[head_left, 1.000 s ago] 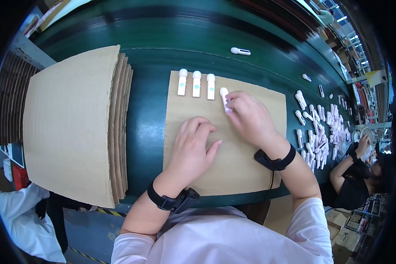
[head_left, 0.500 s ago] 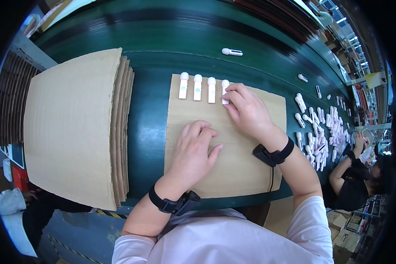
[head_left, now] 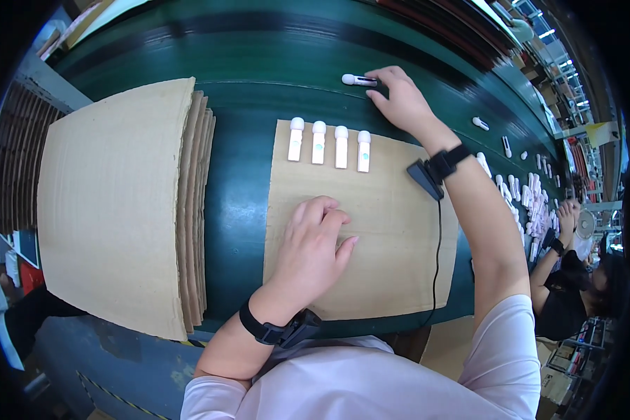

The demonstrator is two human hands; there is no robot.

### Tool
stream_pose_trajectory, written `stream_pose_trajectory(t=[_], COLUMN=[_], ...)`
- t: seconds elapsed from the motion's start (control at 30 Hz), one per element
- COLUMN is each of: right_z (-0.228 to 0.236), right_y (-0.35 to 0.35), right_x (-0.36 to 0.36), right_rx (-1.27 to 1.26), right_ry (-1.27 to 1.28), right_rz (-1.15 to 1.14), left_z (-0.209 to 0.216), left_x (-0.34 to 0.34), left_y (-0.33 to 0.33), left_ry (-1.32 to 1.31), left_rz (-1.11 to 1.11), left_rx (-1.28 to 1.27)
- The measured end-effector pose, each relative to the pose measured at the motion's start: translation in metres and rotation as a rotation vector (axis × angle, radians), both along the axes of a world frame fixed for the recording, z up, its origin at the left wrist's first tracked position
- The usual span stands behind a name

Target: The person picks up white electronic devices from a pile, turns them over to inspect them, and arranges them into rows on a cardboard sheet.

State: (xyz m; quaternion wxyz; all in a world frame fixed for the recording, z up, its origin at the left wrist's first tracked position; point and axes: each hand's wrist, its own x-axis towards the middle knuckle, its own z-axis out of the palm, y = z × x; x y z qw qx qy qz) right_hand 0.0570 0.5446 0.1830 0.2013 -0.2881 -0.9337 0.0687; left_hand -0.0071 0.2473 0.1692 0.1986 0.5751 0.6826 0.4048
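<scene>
Four small white wand-shaped devices with round heads stand in a row on a cardboard sheet (head_left: 392, 231), the rightmost wand (head_left: 364, 152) near the sheet's far edge. Beyond the sheet, one more round-headed wand (head_left: 354, 80) lies on the green belt. At its handle end is my right hand (head_left: 404, 101), thumb and fingers apart on either side; whether they touch it I cannot tell. My left hand (head_left: 312, 241) rests over the cardboard with loosely bent fingers and the thumb apart, holding nothing.
A tall stack of cardboard sheets (head_left: 115, 203) stands on the left. More wands (head_left: 535, 210) lie heaped on the green belt (head_left: 234, 210) at the right, partly behind my right arm. Another person (head_left: 563, 294) works there. A cable (head_left: 438, 259) hangs from my right wrist strap.
My right hand has let go of the rightmost wand in the row and reached away to the single wand on the belt. That wand has shifted slightly left. My left hand has hardly moved.
</scene>
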Motion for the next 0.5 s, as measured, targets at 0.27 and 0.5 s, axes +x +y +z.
stream_pose_trajectory(t=[0.27, 0.5], right_z=[0.017, 0.034], right_y=[0.012, -0.108], right_x=[-0.005, 0.069], right_rx=[-0.373, -1.309], right_ry=[-0.078, 0.749], right_rz=[-0.120, 0.060], left_z=[0.002, -0.001], left_x=[0.005, 0.004], left_y=[0.005, 0.002], left_ry=[0.007, 0.100], left_rz=[-0.024, -0.001], left_rx=[0.013, 0.005])
